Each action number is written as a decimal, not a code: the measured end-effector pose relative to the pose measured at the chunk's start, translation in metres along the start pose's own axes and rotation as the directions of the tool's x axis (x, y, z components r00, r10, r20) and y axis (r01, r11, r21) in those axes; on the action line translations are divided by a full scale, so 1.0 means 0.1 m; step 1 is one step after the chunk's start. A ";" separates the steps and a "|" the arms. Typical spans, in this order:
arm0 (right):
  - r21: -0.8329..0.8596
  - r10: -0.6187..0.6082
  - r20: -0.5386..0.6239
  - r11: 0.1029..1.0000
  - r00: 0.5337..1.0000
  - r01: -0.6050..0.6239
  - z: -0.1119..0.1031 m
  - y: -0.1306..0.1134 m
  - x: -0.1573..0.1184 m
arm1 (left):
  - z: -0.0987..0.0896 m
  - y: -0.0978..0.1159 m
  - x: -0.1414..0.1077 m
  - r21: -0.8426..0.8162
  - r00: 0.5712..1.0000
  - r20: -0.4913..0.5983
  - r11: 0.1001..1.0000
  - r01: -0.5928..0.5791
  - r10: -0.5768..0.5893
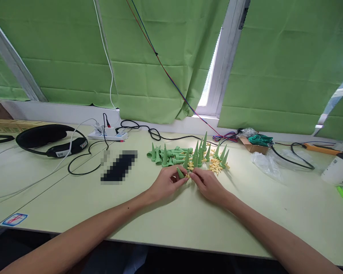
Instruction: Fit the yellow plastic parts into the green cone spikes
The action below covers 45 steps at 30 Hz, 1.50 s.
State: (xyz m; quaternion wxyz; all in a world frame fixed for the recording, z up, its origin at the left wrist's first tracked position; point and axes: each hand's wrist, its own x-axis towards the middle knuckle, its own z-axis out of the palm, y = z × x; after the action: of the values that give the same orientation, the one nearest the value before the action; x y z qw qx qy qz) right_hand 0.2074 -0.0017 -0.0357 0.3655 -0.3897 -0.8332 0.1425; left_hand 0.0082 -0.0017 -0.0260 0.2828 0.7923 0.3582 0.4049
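Observation:
My left hand [167, 182] is closed on a green cone [180, 173], its pointed tip tilted up and to the left. A small yellow piece [187, 176] shows at the cone's wider end, between my two hands. My right hand [210, 184] is pinched close beside it, fingertips near the yellow piece; what exactly it grips is too small to tell. Just behind my hands, several green cones [165, 156] stand or lie on the table, with a pile of yellow pieces [215, 165] at their right.
Headphones [54, 140], a white power strip [108, 133] and a pixelated dark object [119, 166] are at the left on the table [160, 220]. A small box [253, 145], plastic bag [265, 163], black cable [297, 161] and white cup [338, 169] are at the right.

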 end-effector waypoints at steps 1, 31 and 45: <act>-0.007 0.002 0.002 1.000 1.000 -0.002 0.00 0.01 0.00 | 0.00 0.00 0.00 0.002 1.000 0.005 1.000 0.001 -0.001; 0.034 -0.057 -0.064 0.998 0.996 0.059 -0.01 -0.01 -0.01 | -0.01 0.02 0.01 0.017 0.999 -0.050 1.000 0.016 -0.015; 0.049 -0.028 -0.036 0.998 0.999 0.029 -0.02 -0.01 -0.01 | -0.02 0.01 0.02 0.027 0.998 -0.063 0.999 0.029 -0.027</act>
State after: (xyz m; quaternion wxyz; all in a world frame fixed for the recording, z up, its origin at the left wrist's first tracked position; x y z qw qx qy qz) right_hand 0.2084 -0.0031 -0.0342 0.3916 -0.3711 -0.8283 0.1511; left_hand 0.0079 -0.0005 -0.0232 0.2663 0.7779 0.3836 0.4204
